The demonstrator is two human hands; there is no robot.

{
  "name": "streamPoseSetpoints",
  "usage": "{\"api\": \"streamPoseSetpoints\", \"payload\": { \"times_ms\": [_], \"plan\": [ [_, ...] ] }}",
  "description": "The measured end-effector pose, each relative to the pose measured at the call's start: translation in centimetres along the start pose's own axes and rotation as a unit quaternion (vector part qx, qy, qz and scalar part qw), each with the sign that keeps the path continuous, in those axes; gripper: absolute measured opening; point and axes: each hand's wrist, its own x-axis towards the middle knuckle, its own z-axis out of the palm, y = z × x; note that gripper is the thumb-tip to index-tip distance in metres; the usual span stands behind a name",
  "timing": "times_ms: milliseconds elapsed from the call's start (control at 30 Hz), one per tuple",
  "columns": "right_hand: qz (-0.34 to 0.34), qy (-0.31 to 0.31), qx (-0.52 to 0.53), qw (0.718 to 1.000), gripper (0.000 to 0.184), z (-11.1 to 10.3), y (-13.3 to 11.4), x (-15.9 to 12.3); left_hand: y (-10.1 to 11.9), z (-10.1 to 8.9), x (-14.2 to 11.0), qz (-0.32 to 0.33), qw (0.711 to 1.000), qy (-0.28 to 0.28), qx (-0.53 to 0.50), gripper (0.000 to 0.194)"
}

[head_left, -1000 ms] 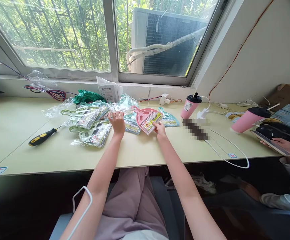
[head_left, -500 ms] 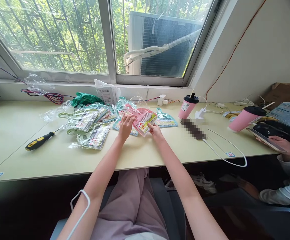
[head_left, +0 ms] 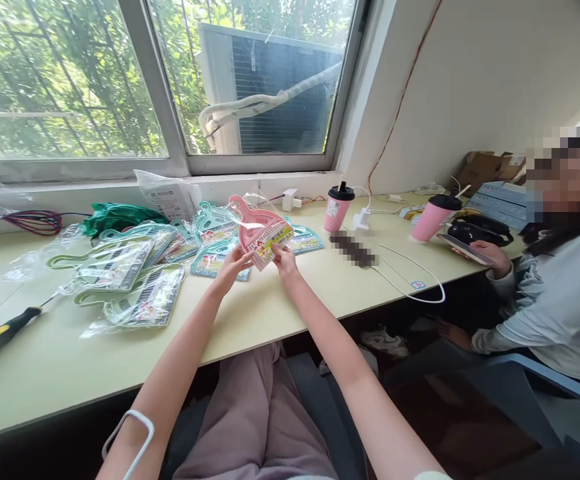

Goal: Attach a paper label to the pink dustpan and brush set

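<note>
The pink dustpan (head_left: 266,217) is up in front of me over the table (head_left: 260,313), tilted, with its handle end pointing away toward the window and its wide edge toward me; I can't tell whether its far end touches the teal dustpans (head_left: 215,263) behind it. My left hand (head_left: 233,268) pinches the near left corner between thumb and fingers. My right hand (head_left: 286,260) pinches the other end of the wide edge, its thumb by the printed label (head_left: 281,235).

I'd judge it to be light, thin moulded plastic, stiff across the pan, with a little flex in the handle. The smooth face looks as if it could slide under dry fingers, and the label seems to be only card or paper, so pressing hard there might crease it or work it loose. The bristles (head_left: 259,250) along that edge should be soft and give under a squeeze, which makes them a poor place to grip. Nothing about it looks breakable. For a firm hold, I'd take the solid plastic at the two corners, or the handle loop, where fingers can go right round. Whether clear film covers this one I can't make out; the green dustpans (head_left: 115,263) at my left are in shiny bags, likely more slippery to grip.
</note>
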Motion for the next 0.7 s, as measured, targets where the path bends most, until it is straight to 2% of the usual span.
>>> {"api": "streamPoseSetpoints", "payload": {
  "times_ms": [133, 200, 233, 367, 400, 533, 700],
  "plan": [
    [-0.037, 0.033, 0.031, 0.998, 0.021, -0.3, -0.4, 0.0, -0.1, 1.0, -0.7, -0.01, 0.992, -0.123, 0.015, 0.076],
    [-0.044, 0.042, 0.042, 0.997, 0.022, -0.4, -0.6, -0.1, -0.3, 0.6, -0.5, -0.013, 0.988, -0.152, 0.032, 0.078],
    [-0.044, 0.045, 0.044, 0.997, 0.021, -0.4, -0.6, -0.2, -0.4, 0.2, -0.2, -0.021, 0.99, -0.138, 0.036, 0.078],
    [-0.038, 0.038, 0.023, 0.998, 0.02, -0.2, -0.5, -0.6, -0.7, -1.1, 0.6, -0.03, 0.999, 0.028, -0.006, 0.086],
    [-0.039, 0.032, 0.014, 0.999, 0.02, -0.1, -0.4, -0.6, -0.8, -1.2, 0.7, -0.02, 0.998, 0.052, -0.019, 0.089],
    [-0.044, 0.019, -0.029, 0.998, 0.022, 0.2, 0.3, -0.9, -1.8, -0.3, 0.7, 0.041, 0.997, 0.048, -0.035, 0.097],
    [-0.069, 0.003, -0.065, 0.995, 0.023, 0.3, 0.7, -1.0, -4.2, 0.2, 1.4, 0.082, 0.986, 0.131, -0.066, 0.1]
  ]
}}
